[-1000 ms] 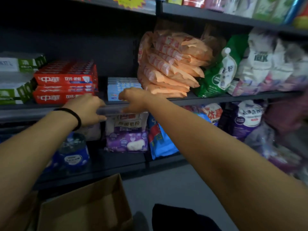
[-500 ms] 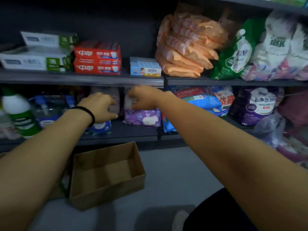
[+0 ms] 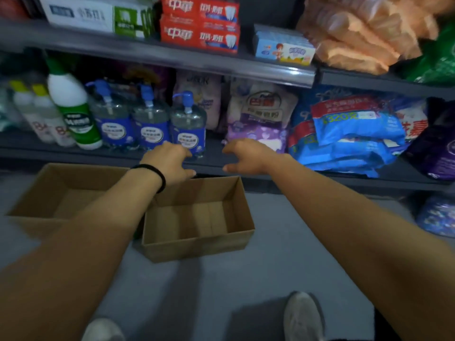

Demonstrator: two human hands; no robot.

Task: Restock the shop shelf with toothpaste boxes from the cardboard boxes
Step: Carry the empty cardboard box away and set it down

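Note:
Two cardboard boxes stand on the grey floor below the shelves, both showing bare bottoms: one in the middle and one to its left, partly behind my left forearm. My left hand and my right hand hover above the middle box's far edge, fingers loosely spread, holding nothing. On the upper shelf lie stacked red toothpaste boxes, white-and-green toothpaste boxes to their left and light blue boxes to their right.
The lower shelf carries white bottles, blue pump bottles, purple bags and blue bags. Orange packs sit top right. My shoes are on the floor near the bottom edge.
Both hands have come down from the upper shelf's edge to just above the middle cardboard box. My view has tilted down, bringing both boxes and my feet into sight.

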